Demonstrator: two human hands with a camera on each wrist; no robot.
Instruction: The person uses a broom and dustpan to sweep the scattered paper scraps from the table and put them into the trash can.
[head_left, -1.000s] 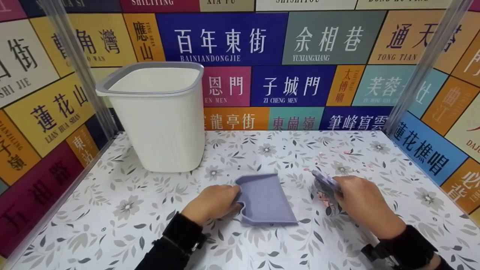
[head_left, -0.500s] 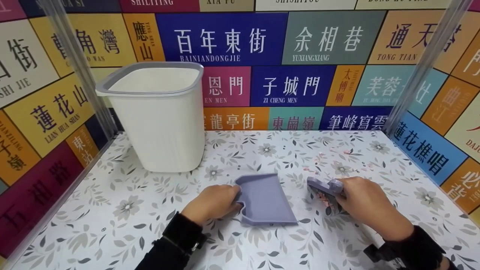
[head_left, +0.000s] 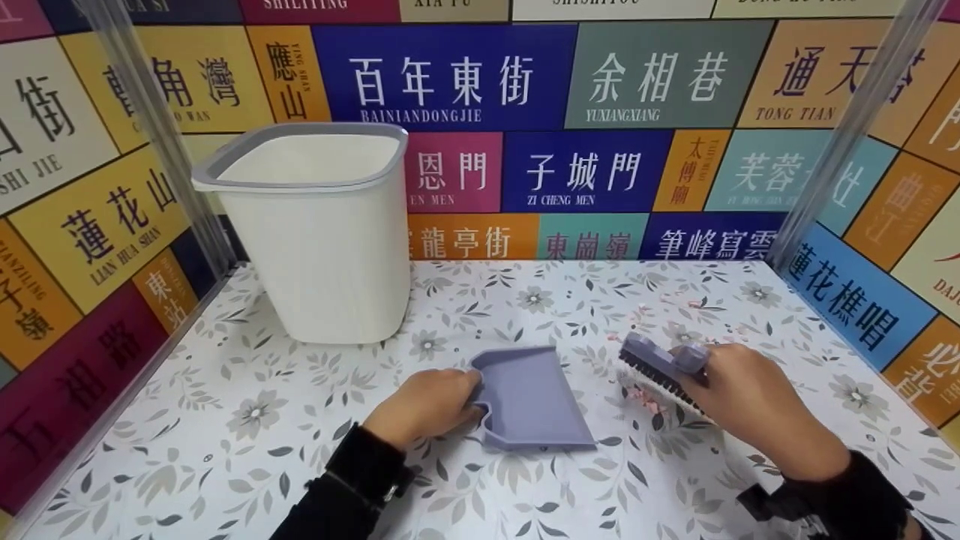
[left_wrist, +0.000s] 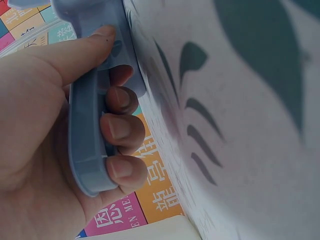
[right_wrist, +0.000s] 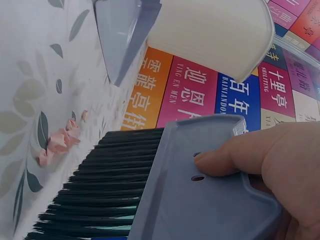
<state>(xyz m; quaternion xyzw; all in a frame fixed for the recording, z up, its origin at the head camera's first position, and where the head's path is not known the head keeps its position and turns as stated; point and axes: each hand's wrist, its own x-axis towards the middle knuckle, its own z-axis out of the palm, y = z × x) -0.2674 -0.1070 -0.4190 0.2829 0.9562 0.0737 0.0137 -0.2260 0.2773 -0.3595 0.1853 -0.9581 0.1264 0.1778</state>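
Note:
My left hand (head_left: 424, 409) holds a lavender dustpan (head_left: 536, 401) flat on the table, its open edge facing right. In the left wrist view, the fingers curl round the dustpan's handle (left_wrist: 85, 140) and the thumb lies along its top. To the right, my right hand (head_left: 757, 409) grips a matching hand brush (head_left: 646, 354), tilted so its dark bristles (right_wrist: 107, 175) show. Crumpled pink paper scraps (head_left: 643, 400) lie by the bristles, between brush and dustpan. The right wrist view shows my thumb pressed on the brush's flat back (right_wrist: 200, 205).
A tall white bin (head_left: 322, 262) with a grey rim stands at the back left of the table. More small pink bits (head_left: 694, 304) are scattered behind the brush. A floral cloth (head_left: 255, 420) covers the table, and colourful sign-patterned walls (head_left: 450, 82) enclose it.
The brush first swings down toward the front pink scraps, then lifts and tips so its bristles come into sight. My right hand shifts slightly right. The left hand and dustpan stay put.

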